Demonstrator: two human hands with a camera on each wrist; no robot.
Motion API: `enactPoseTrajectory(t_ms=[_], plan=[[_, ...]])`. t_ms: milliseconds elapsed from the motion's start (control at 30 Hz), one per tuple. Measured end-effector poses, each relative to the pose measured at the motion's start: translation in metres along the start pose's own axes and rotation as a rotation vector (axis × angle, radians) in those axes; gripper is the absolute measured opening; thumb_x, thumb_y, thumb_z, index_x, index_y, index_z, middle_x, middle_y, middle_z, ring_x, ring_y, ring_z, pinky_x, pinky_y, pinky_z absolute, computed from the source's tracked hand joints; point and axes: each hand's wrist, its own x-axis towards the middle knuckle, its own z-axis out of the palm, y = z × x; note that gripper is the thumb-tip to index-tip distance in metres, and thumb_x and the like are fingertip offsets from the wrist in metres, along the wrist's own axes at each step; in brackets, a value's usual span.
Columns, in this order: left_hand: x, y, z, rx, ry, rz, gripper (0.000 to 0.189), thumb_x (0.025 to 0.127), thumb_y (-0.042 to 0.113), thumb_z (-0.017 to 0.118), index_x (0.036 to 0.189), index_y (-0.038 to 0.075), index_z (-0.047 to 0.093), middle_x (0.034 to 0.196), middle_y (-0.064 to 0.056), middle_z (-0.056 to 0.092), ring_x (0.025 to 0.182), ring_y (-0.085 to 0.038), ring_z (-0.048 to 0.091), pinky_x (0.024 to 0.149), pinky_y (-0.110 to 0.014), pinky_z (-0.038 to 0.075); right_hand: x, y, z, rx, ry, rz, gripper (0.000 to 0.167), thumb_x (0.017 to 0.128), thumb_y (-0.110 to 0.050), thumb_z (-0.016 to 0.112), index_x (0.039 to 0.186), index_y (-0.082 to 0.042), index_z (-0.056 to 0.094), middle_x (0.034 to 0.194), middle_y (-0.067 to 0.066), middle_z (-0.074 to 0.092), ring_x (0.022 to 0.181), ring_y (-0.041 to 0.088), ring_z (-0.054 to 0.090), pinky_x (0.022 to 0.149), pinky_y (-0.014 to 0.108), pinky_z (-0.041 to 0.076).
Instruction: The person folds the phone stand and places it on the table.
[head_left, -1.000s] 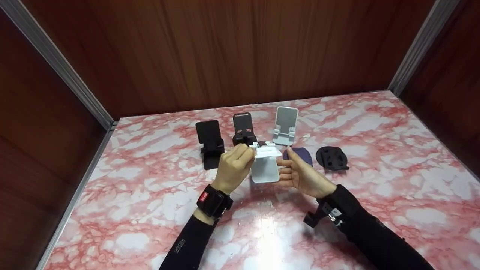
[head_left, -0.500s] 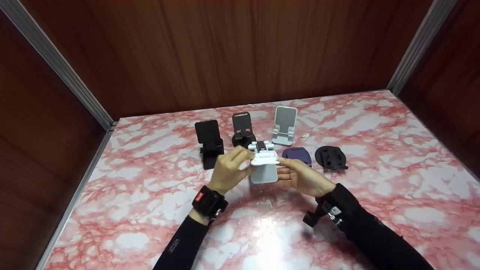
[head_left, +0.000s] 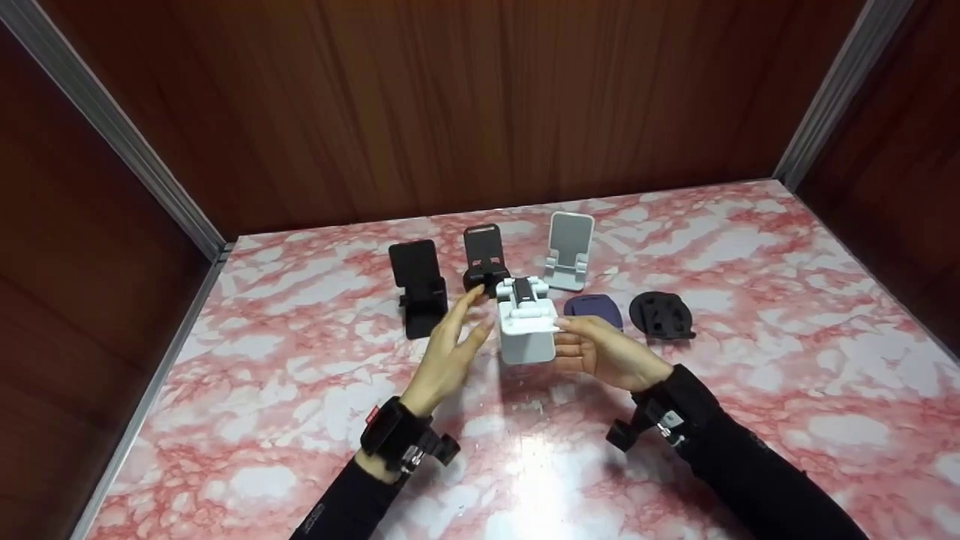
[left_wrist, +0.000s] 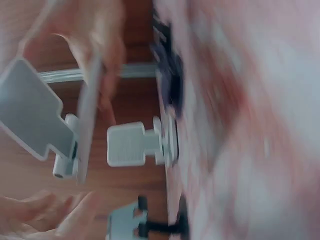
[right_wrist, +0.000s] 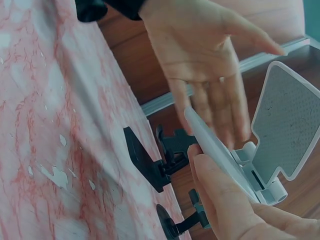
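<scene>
A white phone stand (head_left: 528, 348) with a grey pad hangs above the middle of the table, its two panels at an angle. My right hand (head_left: 616, 355) holds it by its right edge, thumb on top and fingers beneath. My left hand (head_left: 441, 361) is just left of the stand, fingers extended and apart from it. In the right wrist view the hinge and padded plate (right_wrist: 287, 117) show beyond my right fingers (right_wrist: 220, 192), with my left palm (right_wrist: 195, 45) facing them. The left wrist view, partly blurred, shows the stand (left_wrist: 35, 110) between both hands.
Behind stand a black phone stand (head_left: 416, 262), a second black one with a round base (head_left: 484, 244) and a white one (head_left: 570, 238). To the right lie a folded purple piece (head_left: 596, 307) and a folded black round-based stand (head_left: 661, 316). Wooden panels enclose the table.
My left hand has let go of the white stand and drawn back to the left. The stand's upper part has tilted toward me, and my right thumb has come down on it.
</scene>
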Motion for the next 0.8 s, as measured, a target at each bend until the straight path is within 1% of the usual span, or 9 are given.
enactPoseTrajectory(t_ms=[67, 133, 167, 233, 367, 533, 633, 700, 800], plan=[[-0.0036, 0.0023, 0.0001, -0.096, -0.048, -0.109, 0.070, 0.099, 0.041, 0.052, 0.153, 0.004, 0.027, 0.143, -0.018, 0.044, 0.121, -0.031, 0.052, 0.098, -0.046, 0.047, 0.0003, 0.0003, -0.0007, -0.001, -0.008, -0.001, 0.025, 0.101, -0.021, 0.052, 0.114, -0.001, 0.061, 0.113, 0.019, 0.065, 0.103, 0.026, 0.065, 0.090, 0.036, 0.052], [-0.0059, 0.0045, 0.0008, -0.205, -0.089, -0.192, 0.073, 0.099, 0.037, 0.055, 0.154, 0.003, 0.021, 0.144, -0.022, 0.041, 0.119, -0.032, 0.054, 0.094, -0.042, 0.050, 0.0004, 0.0006, -0.0010, -0.004, -0.015, -0.002, 0.025, 0.101, -0.020, 0.051, 0.114, 0.000, 0.061, 0.113, 0.019, 0.065, 0.103, 0.026, 0.065, 0.090, 0.036, 0.052], [-0.0064, 0.0051, 0.0014, -0.253, -0.110, -0.222, 0.075, 0.098, 0.035, 0.056, 0.154, 0.002, 0.018, 0.144, -0.024, 0.040, 0.118, -0.032, 0.054, 0.094, -0.043, 0.050, 0.0004, 0.0007, -0.0011, -0.007, -0.019, -0.003, 0.025, 0.101, -0.020, 0.051, 0.114, 0.000, 0.061, 0.113, 0.019, 0.065, 0.103, 0.026, 0.065, 0.090, 0.036, 0.052], [-0.0068, 0.0063, 0.0030, -0.312, -0.135, -0.269, 0.076, 0.097, 0.030, 0.058, 0.154, 0.000, 0.017, 0.142, -0.023, 0.039, 0.114, -0.030, 0.056, 0.094, -0.043, 0.050, 0.0002, 0.0008, -0.0007, -0.015, -0.022, -0.004, 0.026, 0.101, -0.019, 0.052, 0.114, 0.000, 0.062, 0.113, 0.019, 0.065, 0.103, 0.026, 0.065, 0.090, 0.035, 0.052], [-0.0061, 0.0055, 0.0054, -0.391, -0.156, -0.297, 0.073, 0.096, 0.022, 0.059, 0.152, -0.004, 0.019, 0.136, -0.020, 0.041, 0.104, -0.024, 0.058, 0.095, -0.047, 0.049, 0.0003, 0.0010, 0.0006, -0.022, -0.031, -0.001, 0.025, 0.101, -0.020, 0.053, 0.114, -0.001, 0.063, 0.114, 0.019, 0.065, 0.104, 0.026, 0.064, 0.090, 0.035, 0.052], [-0.0064, 0.0026, 0.0054, -0.430, -0.154, -0.299, 0.070, 0.095, 0.017, 0.059, 0.150, -0.006, 0.022, 0.133, -0.020, 0.043, 0.102, -0.023, 0.058, 0.094, -0.047, 0.050, 0.0001, 0.0016, 0.0011, -0.016, -0.048, -0.003, 0.024, 0.100, -0.017, 0.054, 0.117, -0.002, 0.063, 0.116, 0.019, 0.065, 0.106, 0.027, 0.064, 0.091, 0.036, 0.052], [-0.0068, 0.0010, 0.0050, -0.443, -0.148, -0.297, 0.072, 0.093, 0.015, 0.061, 0.150, -0.007, 0.023, 0.134, -0.021, 0.043, 0.101, -0.022, 0.059, 0.093, -0.048, 0.050, -0.0001, 0.0018, 0.0013, -0.005, -0.031, 0.001, 0.025, 0.099, -0.014, 0.057, 0.120, -0.002, 0.060, 0.116, 0.017, 0.065, 0.104, 0.026, 0.064, 0.091, 0.036, 0.052], [-0.0069, 0.0001, 0.0050, -0.447, -0.145, -0.290, 0.072, 0.091, 0.014, 0.062, 0.149, -0.007, 0.024, 0.134, -0.021, 0.044, 0.099, -0.021, 0.060, 0.093, -0.048, 0.050, -0.0003, 0.0017, 0.0016, -0.004, -0.012, 0.007, 0.031, 0.098, -0.013, 0.058, 0.125, 0.001, 0.055, 0.115, 0.016, 0.065, 0.103, 0.026, 0.065, 0.091, 0.037, 0.052], [-0.0067, -0.0011, 0.0050, -0.452, -0.137, -0.285, 0.074, 0.090, 0.013, 0.063, 0.149, -0.008, 0.025, 0.133, -0.021, 0.045, 0.097, -0.019, 0.061, 0.092, -0.045, 0.051, -0.0008, 0.0013, 0.0020, -0.011, 0.011, 0.018, 0.046, 0.097, -0.011, 0.059, 0.136, 0.007, 0.043, 0.115, 0.015, 0.065, 0.102, 0.026, 0.066, 0.091, 0.037, 0.052]])
